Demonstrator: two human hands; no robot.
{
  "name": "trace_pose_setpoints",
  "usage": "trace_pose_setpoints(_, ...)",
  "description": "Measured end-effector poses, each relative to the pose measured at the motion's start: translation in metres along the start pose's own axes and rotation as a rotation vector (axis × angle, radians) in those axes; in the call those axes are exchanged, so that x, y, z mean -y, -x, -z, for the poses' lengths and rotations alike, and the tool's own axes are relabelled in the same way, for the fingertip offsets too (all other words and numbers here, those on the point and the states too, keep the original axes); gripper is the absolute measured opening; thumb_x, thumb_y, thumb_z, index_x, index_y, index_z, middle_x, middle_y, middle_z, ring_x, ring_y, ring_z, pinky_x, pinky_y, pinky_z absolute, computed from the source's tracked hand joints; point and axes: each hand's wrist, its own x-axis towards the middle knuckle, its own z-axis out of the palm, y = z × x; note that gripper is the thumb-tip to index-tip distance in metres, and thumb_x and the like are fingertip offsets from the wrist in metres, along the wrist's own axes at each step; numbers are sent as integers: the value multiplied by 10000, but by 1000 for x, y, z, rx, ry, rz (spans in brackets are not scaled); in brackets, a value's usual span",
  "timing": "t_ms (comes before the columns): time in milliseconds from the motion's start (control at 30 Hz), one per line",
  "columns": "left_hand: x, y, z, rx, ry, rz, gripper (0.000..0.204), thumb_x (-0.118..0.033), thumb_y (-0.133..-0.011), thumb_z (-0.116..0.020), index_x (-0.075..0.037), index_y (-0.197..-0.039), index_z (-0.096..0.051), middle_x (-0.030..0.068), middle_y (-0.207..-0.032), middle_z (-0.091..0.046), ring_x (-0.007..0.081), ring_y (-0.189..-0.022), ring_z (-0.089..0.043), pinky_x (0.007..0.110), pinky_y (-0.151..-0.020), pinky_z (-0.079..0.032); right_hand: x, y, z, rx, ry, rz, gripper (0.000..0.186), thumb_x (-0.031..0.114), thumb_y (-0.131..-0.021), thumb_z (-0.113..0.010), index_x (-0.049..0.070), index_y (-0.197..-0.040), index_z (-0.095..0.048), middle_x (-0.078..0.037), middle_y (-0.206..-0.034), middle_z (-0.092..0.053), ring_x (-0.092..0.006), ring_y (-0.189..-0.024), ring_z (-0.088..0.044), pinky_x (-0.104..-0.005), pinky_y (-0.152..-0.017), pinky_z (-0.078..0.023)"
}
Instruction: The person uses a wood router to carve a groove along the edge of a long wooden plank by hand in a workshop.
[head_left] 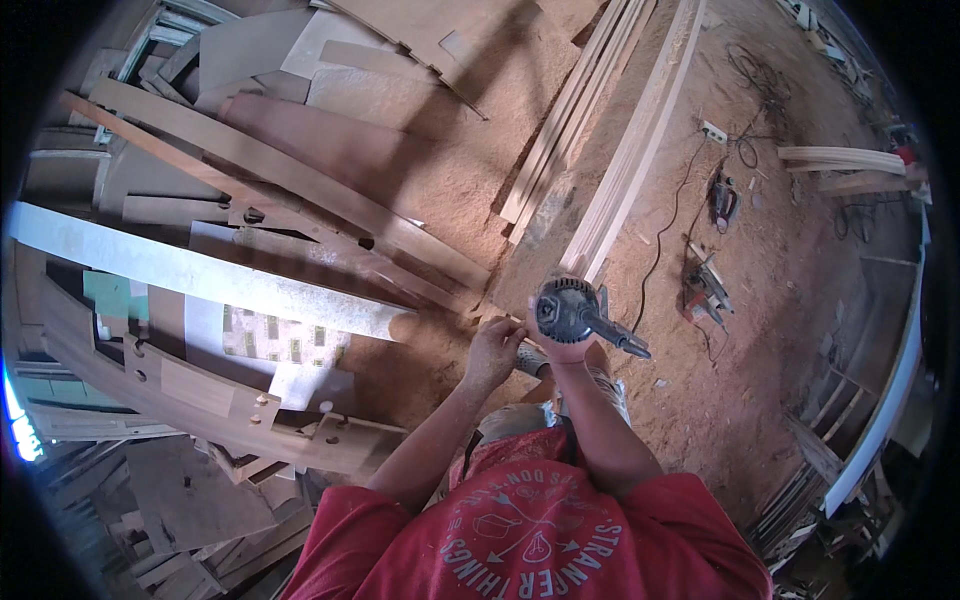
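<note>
My right hand [572, 350] is wrapped round a dark power tool [566, 312], seen end-on from above. Its round housing has vents, and a thick black stub points out to the right. The tool's working end is hidden beneath the housing, so its exact kind does not show. Just left of it, my left hand [492, 352] is closed with thumb and fingertips pressed together. Whatever it pinches, if anything, is too small to name. Beyond the tool, a stack of long pale wood strips [640, 150] runs away from me, its near end close to the housing.
More long strips [575, 115] lie left of that stack. On the dusty floor at right are a power strip [713, 132], a black cable [660, 250] and other tools [722, 200]. Long boards [300, 170], a white plank [210, 270] and sheet offcuts crowd the left.
</note>
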Motion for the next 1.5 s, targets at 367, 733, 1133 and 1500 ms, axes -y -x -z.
trace_pose_setpoints(367,-3,4,6,8,-37,4,241,-227,-1027,-696,-7,-1081,-779,213,-1093,-723,416,-1065,-698,484,-933,-544,17,-15,5,-104,-108,-5,456,172,-834,-883,4,-1218,-704,-110,-1114,-788,-215,-1086,-761,-383,-992,-595)
trace_pose_setpoints(733,-2,4,2,-9,-46,19,296,-264,-1014,-721,3,-1115,-799,201,-1146,-748,376,-1085,-724,466,-956,-561,32,-101,14,-84,-165,-322,570,268,-761,-988,-23,-1165,-710,-102,-975,-809,-172,-871,-774,-339,-844,-610)
trace_pose_setpoints(1133,-2,0,1,-8,-35,14,265,-260,-1033,-703,-13,-1042,-797,177,-1116,-733,385,-1086,-695,470,-952,-538,31,-46,4,-79,-95,-335,546,289,-717,-1002,-2,-1095,-736,-112,-988,-799,-220,-892,-788,-379,-813,-622)
trace_pose_setpoints(1500,9,-1,0,-20,-55,-86,284,-248,-1012,-713,17,-1077,-791,188,-1070,-723,336,-987,-705,445,-892,-555,-7,-18,4,3,334,267,597,236,-756,-948,-1,-1237,-687,-128,-1128,-774,-233,-977,-777,-359,-901,-620)
